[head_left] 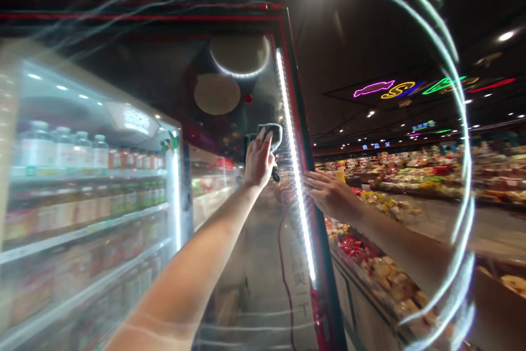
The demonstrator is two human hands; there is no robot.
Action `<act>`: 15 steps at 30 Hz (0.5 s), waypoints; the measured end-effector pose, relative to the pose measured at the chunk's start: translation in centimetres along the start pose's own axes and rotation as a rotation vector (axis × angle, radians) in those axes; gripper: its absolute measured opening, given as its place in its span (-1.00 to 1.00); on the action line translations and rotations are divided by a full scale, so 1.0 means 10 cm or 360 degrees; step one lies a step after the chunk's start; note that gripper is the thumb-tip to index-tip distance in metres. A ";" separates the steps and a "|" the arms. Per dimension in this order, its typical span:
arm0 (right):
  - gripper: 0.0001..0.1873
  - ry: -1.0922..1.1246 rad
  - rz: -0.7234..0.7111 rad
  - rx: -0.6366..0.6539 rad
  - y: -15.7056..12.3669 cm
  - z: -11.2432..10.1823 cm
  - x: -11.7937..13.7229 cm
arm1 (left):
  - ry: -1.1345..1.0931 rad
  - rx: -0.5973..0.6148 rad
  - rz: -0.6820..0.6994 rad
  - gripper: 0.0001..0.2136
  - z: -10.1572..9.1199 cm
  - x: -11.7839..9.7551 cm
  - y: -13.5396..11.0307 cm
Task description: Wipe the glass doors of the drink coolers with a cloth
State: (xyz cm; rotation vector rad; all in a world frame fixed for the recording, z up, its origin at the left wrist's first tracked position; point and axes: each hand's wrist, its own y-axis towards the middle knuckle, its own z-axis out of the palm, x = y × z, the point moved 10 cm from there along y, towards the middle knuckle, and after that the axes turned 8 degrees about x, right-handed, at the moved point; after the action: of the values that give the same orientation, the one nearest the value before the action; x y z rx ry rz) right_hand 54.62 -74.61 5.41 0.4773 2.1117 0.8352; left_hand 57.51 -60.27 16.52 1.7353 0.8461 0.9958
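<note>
L hand (258,160) presses grey cloth (267,136) on glass fridge door (230,93), fingers spread. R hand (329,193), fingers open, touches door's dark edge (303,121); LED strip (292,148) lies just left, open store aisle (435,217) beyond.

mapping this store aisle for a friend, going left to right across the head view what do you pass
bottled drinks on fridge shelves → left hand holding a grey cloth → LED light strip on the glass door → right hand → packaged food displays
</note>
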 end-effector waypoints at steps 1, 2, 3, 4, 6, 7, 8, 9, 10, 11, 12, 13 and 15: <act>-0.65 -0.0007 0.0034 -0.0030 -0.01 -0.03 -0.05 | -0.0035 -0.0032 -0.0005 -0.36 -0.01 -0.07 0.13; -0.62 -0.0019 0.0063 -0.0056 -0.02 -0.06 -0.08 | -0.0052 -0.0036 0.0023 -0.37 0.01 -0.18 0.24; -0.60 -0.0031 0.0090 -0.0082 -0.05 -0.07 -0.12 | -0.0051 -0.0012 0.0077 -0.39 0.06 -0.31 0.32; -0.57 -0.0039 0.0118 -0.0110 -0.08 -0.09 -0.15 | -0.0038 0.0032 0.0142 -0.41 0.14 -0.45 0.37; -0.52 -0.0019 0.0188 -0.0174 -0.16 -0.09 -0.21 | -0.0002 0.0117 0.0250 -0.44 0.30 -0.68 0.36; -0.49 0.0014 0.0237 -0.0211 -0.21 -0.09 -0.25 | 0.0009 0.0136 0.0272 -0.44 0.36 -0.75 0.32; -0.46 0.0066 0.0300 -0.0254 -0.27 -0.07 -0.29 | 0.0013 0.0141 0.0275 -0.43 0.40 -0.79 0.27; -0.45 0.0136 0.0377 -0.0299 -0.33 -0.04 -0.35 | 0.0015 0.0144 0.0276 -0.42 0.44 -0.81 0.20; -0.44 0.0219 0.0462 -0.0346 -0.39 0.00 -0.41 | 0.0015 0.0158 0.0289 -0.41 0.47 -0.82 0.13; -0.43 0.0308 0.0551 -0.0393 -0.45 0.06 -0.46 | 0.0015 0.0182 0.0312 -0.42 0.49 -0.84 0.05; -0.43 0.0393 0.0634 -0.0441 -0.51 0.12 -0.50 | 0.0016 0.0211 0.0342 -0.42 0.51 -0.86 -0.03; -0.44 0.0464 0.0690 -0.0474 -0.54 0.18 -0.51 | 0.0015 0.0238 0.0373 -0.43 0.53 -0.88 -0.12; -0.48 0.0544 0.0696 -0.0477 -0.55 0.32 -0.41 | -0.0001 0.0273 0.0419 -0.46 0.56 -0.93 -0.33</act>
State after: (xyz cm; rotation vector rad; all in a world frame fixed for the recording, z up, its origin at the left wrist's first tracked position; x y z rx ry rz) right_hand 59.40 -79.58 2.30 0.6847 2.1602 1.5531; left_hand 58.10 -69.39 9.79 2.0320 0.7328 1.1208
